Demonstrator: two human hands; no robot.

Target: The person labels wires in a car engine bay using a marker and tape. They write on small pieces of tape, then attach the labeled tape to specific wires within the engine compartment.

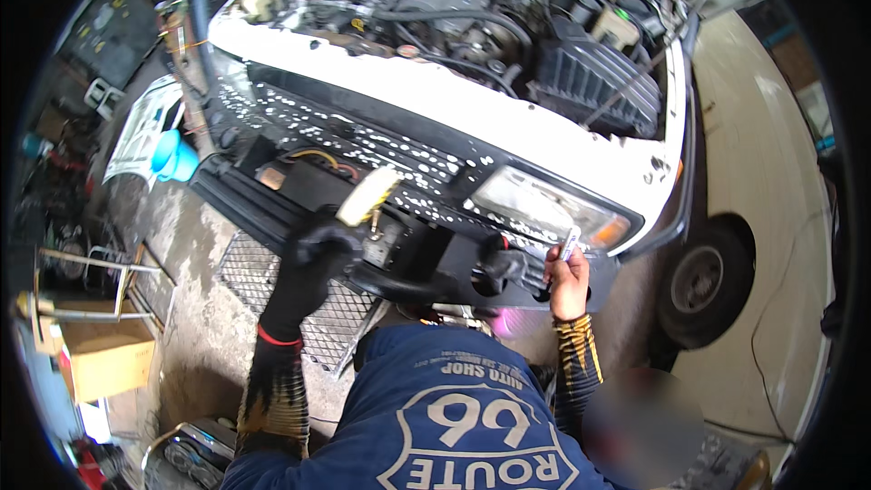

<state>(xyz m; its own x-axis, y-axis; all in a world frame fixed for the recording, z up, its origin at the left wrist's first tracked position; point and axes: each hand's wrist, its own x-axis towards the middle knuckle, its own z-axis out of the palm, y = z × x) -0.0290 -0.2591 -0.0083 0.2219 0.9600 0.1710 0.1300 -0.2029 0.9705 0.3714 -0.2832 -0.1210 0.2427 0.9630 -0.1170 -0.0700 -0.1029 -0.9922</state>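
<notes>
Car [435, 109], white, engine bay exposed; nose runs slantwise, upper left to lower right. Black bumper [247, 209] along its lower edge. Lamp [526, 200] at the nose's right corner, amber end outermost.

Left hand [318, 240], black-gloved, over the bumper's middle stretch; fingers curled, apparently gripping the packet's lower end, contact blurred. Right hand [569, 286], bare, at the bumper's right end, pinching a tube.

Packet [366, 197], whitish and yellow, blurred: long axis leans up and right, away from the left palm, toward the nose. Dark bundle [513, 268], maybe a glove, just left of the right fingers; whether held, cannot tell.

Tube [571, 243], white, near-upright, top tipped slightly right, by the lamp's lower edge; touching or not, cannot tell. Key relation, my judgement: tube well right of packet, lamp nearer the right hand.
</notes>
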